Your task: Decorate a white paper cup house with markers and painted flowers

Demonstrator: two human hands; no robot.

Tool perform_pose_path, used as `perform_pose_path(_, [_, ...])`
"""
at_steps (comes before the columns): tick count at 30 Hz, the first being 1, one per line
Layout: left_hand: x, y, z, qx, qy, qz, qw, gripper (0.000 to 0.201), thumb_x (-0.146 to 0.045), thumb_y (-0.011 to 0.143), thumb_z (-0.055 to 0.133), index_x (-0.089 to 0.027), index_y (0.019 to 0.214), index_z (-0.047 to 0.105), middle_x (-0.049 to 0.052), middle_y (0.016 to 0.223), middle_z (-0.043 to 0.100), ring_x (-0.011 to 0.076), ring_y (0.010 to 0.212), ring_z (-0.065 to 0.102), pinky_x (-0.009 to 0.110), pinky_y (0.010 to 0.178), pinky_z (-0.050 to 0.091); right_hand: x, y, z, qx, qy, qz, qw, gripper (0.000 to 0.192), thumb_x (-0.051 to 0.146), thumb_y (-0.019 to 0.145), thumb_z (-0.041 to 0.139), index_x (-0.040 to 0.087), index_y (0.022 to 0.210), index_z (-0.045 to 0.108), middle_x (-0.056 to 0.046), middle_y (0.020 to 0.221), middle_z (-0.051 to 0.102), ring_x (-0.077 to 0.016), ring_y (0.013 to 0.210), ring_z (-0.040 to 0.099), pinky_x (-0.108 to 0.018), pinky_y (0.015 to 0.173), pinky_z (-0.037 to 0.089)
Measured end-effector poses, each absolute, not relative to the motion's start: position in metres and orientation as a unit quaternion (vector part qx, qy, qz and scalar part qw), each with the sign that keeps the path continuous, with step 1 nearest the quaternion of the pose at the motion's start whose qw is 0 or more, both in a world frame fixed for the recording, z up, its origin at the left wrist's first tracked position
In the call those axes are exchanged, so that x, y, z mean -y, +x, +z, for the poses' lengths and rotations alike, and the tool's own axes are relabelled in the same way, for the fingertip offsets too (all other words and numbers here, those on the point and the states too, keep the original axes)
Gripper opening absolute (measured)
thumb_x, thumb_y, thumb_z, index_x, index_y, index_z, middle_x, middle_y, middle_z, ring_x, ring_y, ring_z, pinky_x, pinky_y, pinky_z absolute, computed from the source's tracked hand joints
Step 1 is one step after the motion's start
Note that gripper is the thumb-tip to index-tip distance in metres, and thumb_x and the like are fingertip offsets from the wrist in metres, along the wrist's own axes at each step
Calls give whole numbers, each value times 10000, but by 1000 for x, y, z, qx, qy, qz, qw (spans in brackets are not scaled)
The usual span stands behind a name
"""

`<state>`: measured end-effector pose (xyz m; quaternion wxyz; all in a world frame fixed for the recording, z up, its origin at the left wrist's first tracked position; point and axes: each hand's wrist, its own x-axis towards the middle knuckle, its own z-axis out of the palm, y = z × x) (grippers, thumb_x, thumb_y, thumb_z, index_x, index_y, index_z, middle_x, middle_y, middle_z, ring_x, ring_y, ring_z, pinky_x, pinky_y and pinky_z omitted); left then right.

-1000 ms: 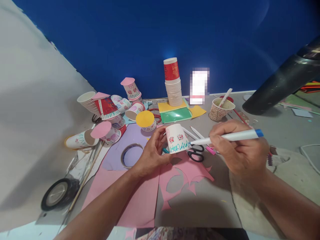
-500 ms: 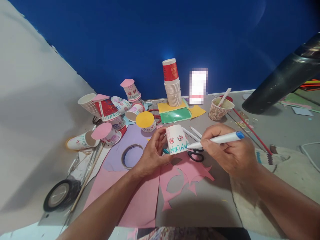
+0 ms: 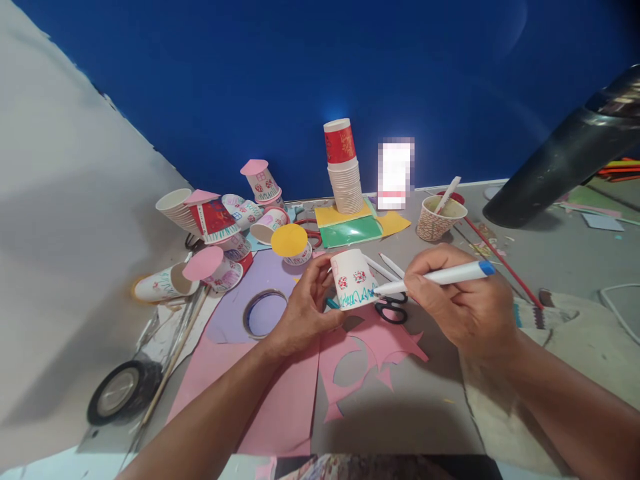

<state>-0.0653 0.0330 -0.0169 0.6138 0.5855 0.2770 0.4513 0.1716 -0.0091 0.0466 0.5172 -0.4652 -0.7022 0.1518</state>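
Note:
A white paper cup (image 3: 354,279), turned rim-down and slightly tilted, is gripped by my left hand (image 3: 311,307) from its left side. Red flower-like marks and a jagged teal line near the rim decorate it. Pinched in my right hand (image 3: 463,297) is a white marker pen (image 3: 437,276) with a blue end; its tip touches the cup's right side close to the teal line. Black-handled scissors (image 3: 393,310) lie just behind and below the cup. Cut pink paper (image 3: 345,380) with round holes rests beneath my hands.
Several decorated cups (image 3: 213,267) with paper tops stand or lie at left. A cup stack (image 3: 345,187) rises at the back on coloured sheets. Tape rolls (image 3: 116,393) lie left; a patterned cup (image 3: 440,223) and a dark bottle (image 3: 555,167) are at right.
The pen and my right hand have shifted slightly to the right along the cup's lower edge. The teal line reaches a little farther right; my left hand's grip looks the same.

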Motion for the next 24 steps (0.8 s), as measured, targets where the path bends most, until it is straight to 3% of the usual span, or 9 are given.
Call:
perform_pose_path(4, [-33, -65, -16, -284, 583, 451, 613, 830, -203, 710, 979, -318, 1420, 565, 85, 1551, 570, 306, 1503, 522, 453, 1256, 444, 7, 173, 47, 696, -455, 109, 544, 129, 213, 916, 692, 238, 790, 674, 25, 669, 707, -136, 551, 648, -253, 532, 510])
perform_pose_path(10, [-33, -65, -16, -285, 582, 445, 618, 826, -218, 704, 981, -312, 1410, 564, 89, 1555, 567, 311, 1489, 533, 456, 1248, 453, 8, 172, 47, 705, -475, 139, 508, 122, 229, 921, 687, 250, 800, 678, 23, 617, 677, -140, 496, 605, -254, 463, 459])
perform_pose_path(18, [-35, -66, -15, -304, 554, 435, 641, 773, -268, 732, 961, -293, 1383, 545, 102, 1546, 557, 313, 1472, 548, 465, 1218, 483, 7, 178, 47, 678, -491, 87, 541, 129, 245, 935, 674, 258, 808, 659, 5, 726, 711, -161, 602, 648, -303, 580, 515])
perform_pose_path(24, [-35, -66, -15, -298, 544, 438, 651, 764, -245, 728, 965, -297, 1364, 545, 94, 1544, 549, 298, 1458, 558, 440, 1198, 497, 8, 175, 49, 692, -469, 120, 535, 121, 220, 916, 686, 248, 799, 671, 34, 618, 656, -127, 492, 573, -263, 468, 427])
